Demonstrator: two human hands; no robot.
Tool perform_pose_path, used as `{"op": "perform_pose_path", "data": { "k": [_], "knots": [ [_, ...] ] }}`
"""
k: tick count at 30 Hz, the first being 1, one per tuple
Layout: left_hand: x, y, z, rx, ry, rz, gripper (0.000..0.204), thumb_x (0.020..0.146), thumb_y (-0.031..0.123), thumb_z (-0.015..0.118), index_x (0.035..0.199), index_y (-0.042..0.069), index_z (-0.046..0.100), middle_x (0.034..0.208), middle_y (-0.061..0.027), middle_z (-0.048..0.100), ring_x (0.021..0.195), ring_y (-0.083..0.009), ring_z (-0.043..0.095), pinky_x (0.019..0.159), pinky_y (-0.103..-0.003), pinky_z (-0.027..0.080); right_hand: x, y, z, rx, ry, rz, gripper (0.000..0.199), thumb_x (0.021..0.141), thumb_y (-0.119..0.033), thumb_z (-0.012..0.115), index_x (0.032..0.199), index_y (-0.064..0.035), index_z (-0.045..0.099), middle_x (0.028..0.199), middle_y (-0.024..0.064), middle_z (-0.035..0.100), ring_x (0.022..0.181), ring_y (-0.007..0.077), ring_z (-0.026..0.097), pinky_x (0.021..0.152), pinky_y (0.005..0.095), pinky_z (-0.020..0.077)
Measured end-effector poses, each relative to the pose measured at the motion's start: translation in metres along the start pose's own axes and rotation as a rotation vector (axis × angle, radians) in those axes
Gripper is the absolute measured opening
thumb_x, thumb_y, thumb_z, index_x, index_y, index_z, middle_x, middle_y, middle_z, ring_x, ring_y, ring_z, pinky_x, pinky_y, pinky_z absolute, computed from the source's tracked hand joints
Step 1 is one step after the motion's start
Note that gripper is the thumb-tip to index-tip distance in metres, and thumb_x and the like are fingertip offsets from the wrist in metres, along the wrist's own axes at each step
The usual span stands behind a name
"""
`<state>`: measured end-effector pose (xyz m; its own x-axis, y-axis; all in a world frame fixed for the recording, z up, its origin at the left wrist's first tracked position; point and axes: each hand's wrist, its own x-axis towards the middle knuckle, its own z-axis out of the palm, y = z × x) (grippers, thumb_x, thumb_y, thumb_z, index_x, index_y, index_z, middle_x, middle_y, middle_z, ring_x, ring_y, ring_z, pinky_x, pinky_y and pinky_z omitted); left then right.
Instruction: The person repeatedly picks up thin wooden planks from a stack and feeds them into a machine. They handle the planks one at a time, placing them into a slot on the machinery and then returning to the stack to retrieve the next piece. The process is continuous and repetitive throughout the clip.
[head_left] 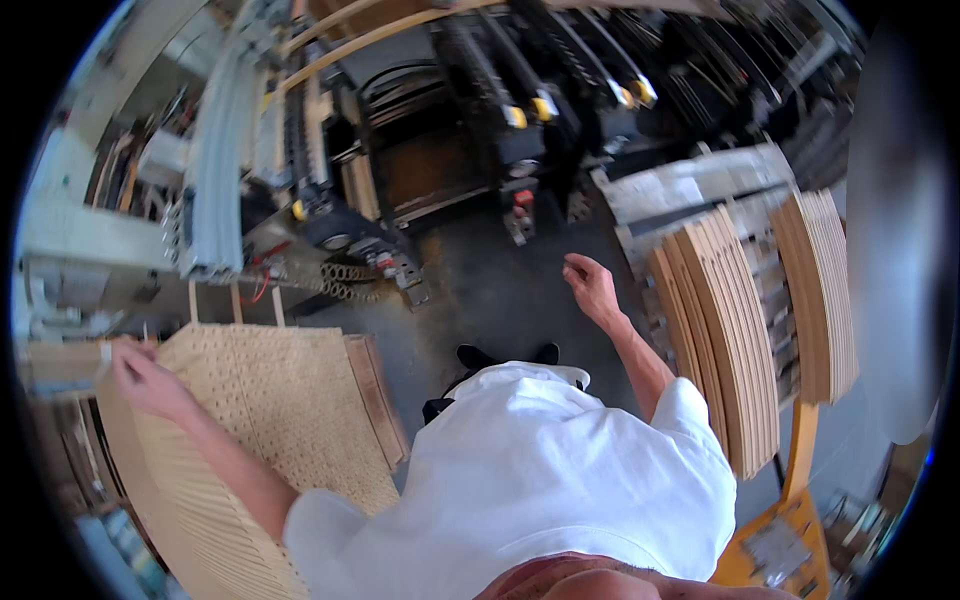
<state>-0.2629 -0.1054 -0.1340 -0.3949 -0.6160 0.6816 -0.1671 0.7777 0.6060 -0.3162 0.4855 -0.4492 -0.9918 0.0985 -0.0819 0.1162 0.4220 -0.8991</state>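
Your left hand [140, 380] pinches the top perforated panel [270, 400] at 9 o'clock; your right hand [592, 285] hangs open, so lifting likely needs both hands.

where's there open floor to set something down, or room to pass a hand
Bare grey floor lies between the perforated wooden panels, the dark machine and the curved plywood stacks. The right hand hangs free over it. The left hand touches the crowded panels.

Head camera looks steeply down (fisheye) over workshop floor [500, 290]
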Motion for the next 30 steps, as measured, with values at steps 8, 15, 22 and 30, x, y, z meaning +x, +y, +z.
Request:
{"op": "perform_pose_path", "data": {
  "k": [8,15,22,30],
  "knots": [
    [-0.417,0.138,0.172,-0.541,-1.277,-0.258,0.023,0.097,0.011,0.060,0.116,-0.001,0.065,0.101,-0.0083,0.069,0.081,-0.0141,0.066,0.071,-0.026,0.054,-0.099,0.049,-0.109,-0.346,0.260,-0.116,0.030,0.084,-0.011,0.068,0.113,-0.0045,0.065,0.110,0.0142,0.065,0.103,0.0341,0.062,0.087,0.0442,0.0503],
    [-0.481,0.166,0.214,-0.504,-1.714,-0.021,0.025,0.094,0.012,0.063,0.114,-0.002,0.066,0.087,-0.0054,0.069,0.075,-0.0120,0.065,0.071,-0.026,0.054,-0.217,0.104,-0.175,-0.738,0.619,0.144,0.041,0.079,-0.008,0.067,0.119,-0.0043,0.060,0.118,0.0149,0.062,0.109,0.0358,0.058,0.093,0.0462,0.0463],
    [-0.502,0.179,0.274,-0.498,-1.795,0.074,0.023,0.092,0.014,0.064,0.109,-0.001,0.068,0.079,-0.0061,0.068,0.069,-0.0127,0.065,0.068,-0.028,0.053,-0.240,0.147,-0.166,-0.945,0.722,0.238,0.046,0.075,-0.007,0.065,0.121,-0.0057,0.059,0.120,0.0154,0.058,0.112,0.0366,0.052,0.094,0.0484,0.0421],
    [-0.437,0.140,0.351,-0.520,-1.705,0.148,0.024,0.090,0.017,0.066,0.105,-0.001,0.069,0.082,-0.0106,0.071,0.072,-0.0166,0.069,0.069,-0.030,0.055,-0.222,0.110,-0.173,-0.845,0.665,0.236,0.036,0.074,0.001,0.064,0.110,-0.0075,0.063,0.105,0.0159,0.059,0.100,0.0376,0.053,0.085,0.0477,0.0445]
  ]
}}
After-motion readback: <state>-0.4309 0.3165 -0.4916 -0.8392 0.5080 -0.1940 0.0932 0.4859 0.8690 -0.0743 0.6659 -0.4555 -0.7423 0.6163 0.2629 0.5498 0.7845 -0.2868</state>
